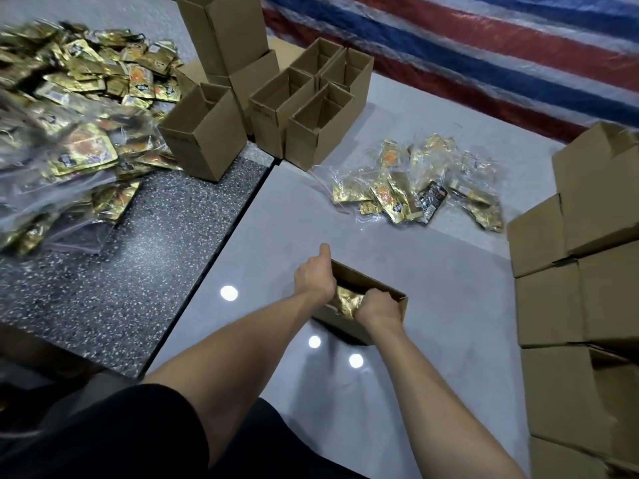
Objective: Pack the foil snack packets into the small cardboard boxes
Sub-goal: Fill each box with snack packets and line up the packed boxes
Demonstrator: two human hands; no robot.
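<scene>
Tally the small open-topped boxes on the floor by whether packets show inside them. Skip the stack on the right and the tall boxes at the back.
Box holding gold packets: 1
Open boxes showing no packets: 5
Total: 6

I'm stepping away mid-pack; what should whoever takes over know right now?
Left hand grips the near box at its left wall, thumb outside.
Right hand curls over gold packets inside that box.
Done: closed boxes stacked at right, probably packed.
Left: open boxes ahead look empty; loose packet pile far left, bagged packets ahead right.
</scene>
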